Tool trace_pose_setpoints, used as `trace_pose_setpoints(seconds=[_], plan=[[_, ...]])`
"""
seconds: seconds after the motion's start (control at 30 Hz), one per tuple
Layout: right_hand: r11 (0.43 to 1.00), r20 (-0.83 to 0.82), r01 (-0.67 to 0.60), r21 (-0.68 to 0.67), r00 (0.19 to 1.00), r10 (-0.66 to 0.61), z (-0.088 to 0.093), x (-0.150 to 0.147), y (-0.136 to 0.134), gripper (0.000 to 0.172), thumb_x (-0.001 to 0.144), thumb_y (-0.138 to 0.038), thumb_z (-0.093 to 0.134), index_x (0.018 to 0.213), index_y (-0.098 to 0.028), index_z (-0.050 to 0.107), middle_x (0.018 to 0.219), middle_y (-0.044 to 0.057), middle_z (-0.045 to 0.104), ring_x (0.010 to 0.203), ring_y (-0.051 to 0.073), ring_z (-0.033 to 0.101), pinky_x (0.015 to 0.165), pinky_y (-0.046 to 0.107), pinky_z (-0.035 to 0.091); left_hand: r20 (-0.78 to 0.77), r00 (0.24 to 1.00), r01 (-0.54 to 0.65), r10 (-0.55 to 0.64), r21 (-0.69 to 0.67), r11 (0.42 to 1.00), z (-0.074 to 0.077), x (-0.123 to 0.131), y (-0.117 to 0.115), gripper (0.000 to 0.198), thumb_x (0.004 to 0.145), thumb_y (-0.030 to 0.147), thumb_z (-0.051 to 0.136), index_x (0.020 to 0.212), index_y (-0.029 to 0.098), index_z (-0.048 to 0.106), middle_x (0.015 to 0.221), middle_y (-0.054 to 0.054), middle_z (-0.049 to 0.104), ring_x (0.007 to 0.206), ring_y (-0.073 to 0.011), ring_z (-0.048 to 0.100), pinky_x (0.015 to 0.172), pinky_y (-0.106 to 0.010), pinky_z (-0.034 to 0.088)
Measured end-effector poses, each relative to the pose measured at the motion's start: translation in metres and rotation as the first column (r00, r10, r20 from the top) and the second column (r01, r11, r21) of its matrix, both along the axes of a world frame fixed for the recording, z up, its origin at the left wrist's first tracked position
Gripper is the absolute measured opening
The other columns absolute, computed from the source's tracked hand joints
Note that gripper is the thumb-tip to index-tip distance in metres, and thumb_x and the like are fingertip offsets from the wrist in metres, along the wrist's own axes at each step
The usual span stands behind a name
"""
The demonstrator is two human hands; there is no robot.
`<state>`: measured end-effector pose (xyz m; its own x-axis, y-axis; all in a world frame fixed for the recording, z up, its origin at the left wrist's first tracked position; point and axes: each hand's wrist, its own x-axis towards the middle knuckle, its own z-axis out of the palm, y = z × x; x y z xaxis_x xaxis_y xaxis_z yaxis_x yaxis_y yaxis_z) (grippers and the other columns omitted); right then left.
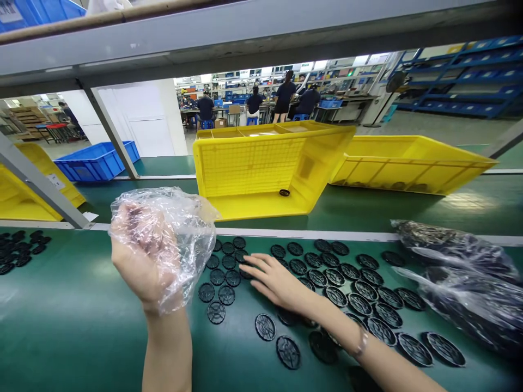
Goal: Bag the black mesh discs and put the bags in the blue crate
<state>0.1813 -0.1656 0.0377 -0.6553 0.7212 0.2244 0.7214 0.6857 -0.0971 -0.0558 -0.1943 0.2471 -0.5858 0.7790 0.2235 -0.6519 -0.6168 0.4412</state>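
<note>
My left hand [139, 250] is raised above the green belt, wrapped in a crumpled clear plastic bag [194, 245] and shut on it. My right hand [273, 280] lies flat with its fingers spread, touching several black round ribbed discs [298, 267] scattered on the green workbench surface [81, 337]. More discs lie at the far left [18, 250]. Two bags of dark parts [461, 283] lie to the right, beyond my right hand. One disc [284, 193] sits inside a tilted yellow plastic crate [253, 163].
A second tilted yellow crate [408, 166] stands to the right, a third at the left, with a blue crate [98, 161] behind it. A grey metal shelf frame [204, 38] crosses overhead. Several people [253, 103] work at benches in the background.
</note>
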Motion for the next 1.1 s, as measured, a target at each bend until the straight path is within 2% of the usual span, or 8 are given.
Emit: trace_pose_setpoints(seconds=[0.13, 0.3, 0.4, 0.5, 0.63, 0.73, 0.97, 1.1], plan=[[0.995, 0.001, -0.017, -0.096, 1.000, 0.017, -0.005, 0.002, 0.032, 0.050, 0.094, -0.047, 0.027, 0.137, -0.038, 0.051, 0.146, -0.002, 0.042, 0.142, 0.008, 0.034, 0.121, 0.034, 0.045, 0.022, 0.995, -0.094, 0.094, -0.015, 0.995, 0.000, -0.007, 0.001, 0.026, 0.088, 0.016, 0.046, 0.063, 0.017, 0.039, 0.058, 0.004, 0.030, 0.044, -0.0081, 0.021, 0.045, -0.018, 0.035], [0.955, 0.054, 0.034, -0.294, 0.998, -0.019, 0.013, 0.028, 0.032, 0.051, 0.091, -0.058, 0.030, 0.122, -0.035, 0.064, 0.136, -0.002, 0.052, 0.135, 0.009, 0.040, 0.118, 0.035, 0.046, 0.023, 0.994, -0.109, 0.109, 0.029, 0.994, 0.001, -0.011, 0.004, 0.027, 0.089, 0.014, 0.042, 0.063, 0.017, 0.032, 0.059, 0.005, 0.022, 0.046, -0.0082, 0.013, 0.040, -0.018, 0.024], [0.969, 0.021, 0.070, -0.236, 0.998, -0.067, 0.020, 0.013, 0.043, 0.052, 0.093, -0.053, 0.023, 0.131, -0.039, 0.056, 0.137, -0.001, 0.050, 0.131, 0.006, 0.042, 0.117, 0.032, 0.045, 0.000, 0.991, -0.132, 0.132, 0.026, 0.991, -0.001, -0.011, 0.006, 0.027, 0.089, 0.014, 0.041, 0.064, 0.017, 0.032, 0.060, 0.004, 0.023, 0.047, -0.0084, 0.011, 0.039, -0.018, 0.021], [0.993, 0.028, 0.051, -0.109, 0.998, -0.048, 0.013, -0.015, 0.063, 0.051, 0.094, -0.051, 0.021, 0.140, -0.046, 0.044, 0.143, -0.003, 0.044, 0.134, 0.008, 0.040, 0.119, 0.035, 0.043, -0.026, 0.989, -0.143, 0.144, 0.039, 0.989, -0.003, -0.016, 0.008, 0.025, 0.085, 0.014, 0.048, 0.064, 0.017, 0.033, 0.061, 0.005, 0.021, 0.048, -0.0082, 0.011, 0.040, -0.018, 0.020], [0.995, 0.105, 0.093, -0.020, 0.990, -0.090, -0.002, -0.020, 0.076, 0.051, 0.094, -0.048, 0.023, 0.133, -0.038, 0.054, 0.130, 0.003, 0.053, 0.119, 0.006, 0.047, 0.110, 0.030, 0.046, -0.059, 0.986, -0.149, 0.153, 0.060, 0.987, -0.005, -0.023, 0.008, 0.030, 0.079, 0.012, 0.054, 0.063, 0.017, 0.030, 0.059, 0.006, 0.018, 0.049, -0.0078, 0.008, 0.039, -0.017, 0.018], [0.986, 0.110, 0.169, 0.003, 0.980, -0.168, 0.000, -0.006, 0.069, 0.052, 0.094, -0.046, 0.023, 0.122, -0.029, 0.064, 0.117, 0.005, 0.058, 0.109, 0.005, 0.048, 0.103, 0.026, 0.047, -0.035, 0.994, -0.105, 0.108, 0.074, 0.992, -0.004, -0.021, 0.009, 0.031, 0.081, 0.012, 0.054, 0.063, 0.017, 0.029, 0.058, 0.006, 0.016, 0.048, -0.0076, 0.007, 0.038, -0.017, 0.017], [1.000, 0.078, 0.021, 0.007, 0.997, -0.022, -0.004, -0.039, 0.042, 0.056, 0.089, -0.058, 0.033, 0.138, -0.034, 0.049, 0.136, 0.002, 0.049, 0.126, 0.011, 0.044, 0.107, 0.033, 0.050, 0.014, 0.995, -0.104, 0.103, 0.035, 0.994, -0.004, -0.021, 0.009, 0.027, 0.088, 0.014, 0.049, 0.065, 0.016, 0.035, 0.057, 0.006, 0.018, 0.046, -0.0069, 0.009, 0.038, -0.017, 0.019], [0.997, 0.127, 0.075, -0.002, 0.989, -0.074, -0.006, -0.032, 0.037, 0.047, 0.088, -0.053, 0.041, 0.121, -0.027, 0.062, 0.133, 0.004, 0.050, 0.129, 0.016, 0.042, 0.109, 0.040, 0.049, 0.033, 0.996, -0.087, 0.084, 0.089, 0.992, -0.003, -0.025, 0.006, 0.032, 0.086, 0.014, 0.051, 0.062, 0.017, 0.030, 0.055, 0.006, 0.020, 0.045, -0.0066, 0.011, 0.037, -0.017, 0.018]])
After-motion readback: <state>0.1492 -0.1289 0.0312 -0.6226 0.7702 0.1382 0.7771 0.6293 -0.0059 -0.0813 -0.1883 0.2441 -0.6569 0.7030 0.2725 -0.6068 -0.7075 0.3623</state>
